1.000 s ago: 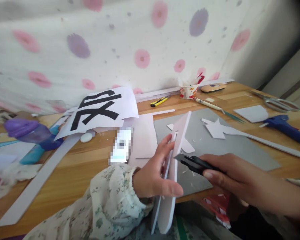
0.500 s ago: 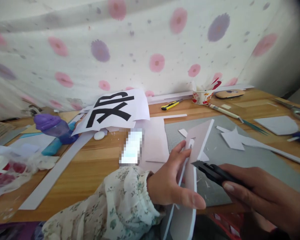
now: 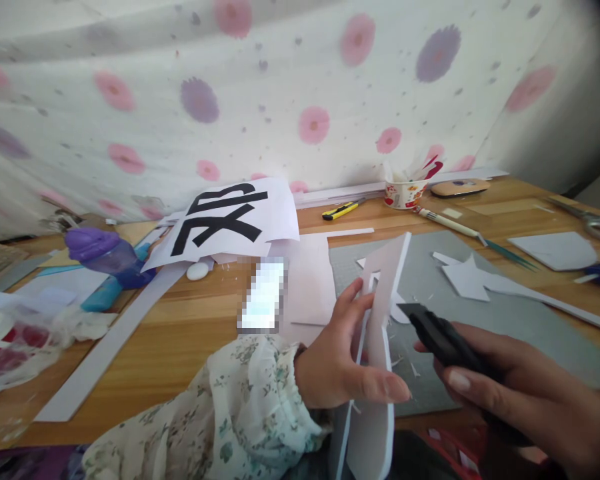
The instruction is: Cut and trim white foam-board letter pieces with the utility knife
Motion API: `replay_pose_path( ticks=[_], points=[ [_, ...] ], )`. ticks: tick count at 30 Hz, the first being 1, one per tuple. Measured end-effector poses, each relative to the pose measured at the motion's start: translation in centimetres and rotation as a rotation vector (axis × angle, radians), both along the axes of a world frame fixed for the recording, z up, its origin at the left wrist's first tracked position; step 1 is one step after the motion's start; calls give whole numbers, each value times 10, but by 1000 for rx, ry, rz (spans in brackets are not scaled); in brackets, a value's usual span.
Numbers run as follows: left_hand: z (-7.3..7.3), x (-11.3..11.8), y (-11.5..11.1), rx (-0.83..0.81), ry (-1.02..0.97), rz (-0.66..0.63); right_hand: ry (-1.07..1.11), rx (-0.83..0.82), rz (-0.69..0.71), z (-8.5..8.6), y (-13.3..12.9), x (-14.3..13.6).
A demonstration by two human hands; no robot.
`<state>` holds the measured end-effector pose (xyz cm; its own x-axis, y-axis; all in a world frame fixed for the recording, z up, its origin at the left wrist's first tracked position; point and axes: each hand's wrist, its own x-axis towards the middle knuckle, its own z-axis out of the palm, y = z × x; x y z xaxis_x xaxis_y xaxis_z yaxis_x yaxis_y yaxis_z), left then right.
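My left hand [image 3: 337,360] grips a white foam board piece [image 3: 380,333] on edge, the thumb across its near side and the fingers behind it. A narrow slot is cut near the top of the piece, and its lower end reaches past the table's front edge. In my right hand [image 3: 520,387] is a black utility knife [image 3: 450,340], its blade out and pointing left. The blade tip is a little to the right of the board's edge, apart from it. Below both lies a grey cutting mat [image 3: 450,373] with thin white shavings and white offcuts [image 3: 467,277].
Printed paper [image 3: 280,220] with black characters lies at the back left, near a phone [image 3: 264,293] with a blurred screen. Further back are a yellow utility knife [image 3: 343,211] and a paper cup [image 3: 405,193] of tools. A purple-lidded bottle [image 3: 107,257] lies left; scissors [image 3: 595,223] lie right.
The knife has drawn back to the right, away from the board's edge. My left hand has tilted the board slightly, its top shifting left.
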<state>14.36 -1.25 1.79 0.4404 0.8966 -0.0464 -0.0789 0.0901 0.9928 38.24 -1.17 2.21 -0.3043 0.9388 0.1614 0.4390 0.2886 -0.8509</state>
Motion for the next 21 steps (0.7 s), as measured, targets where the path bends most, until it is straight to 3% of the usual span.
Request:
replay_pose_path(
  ticks=[6, 14, 21],
  points=[
    [-7, 10, -6, -44, -49, 154, 252, -193, 112, 13, -8, -33],
    [-14, 15, -5, -27, -11, 241, 257, -125, -12, 10, -8, -48],
    [-22, 9, -3, 122, 140, 310, 240, -368, -114, 5, -1, -39]
  ],
)
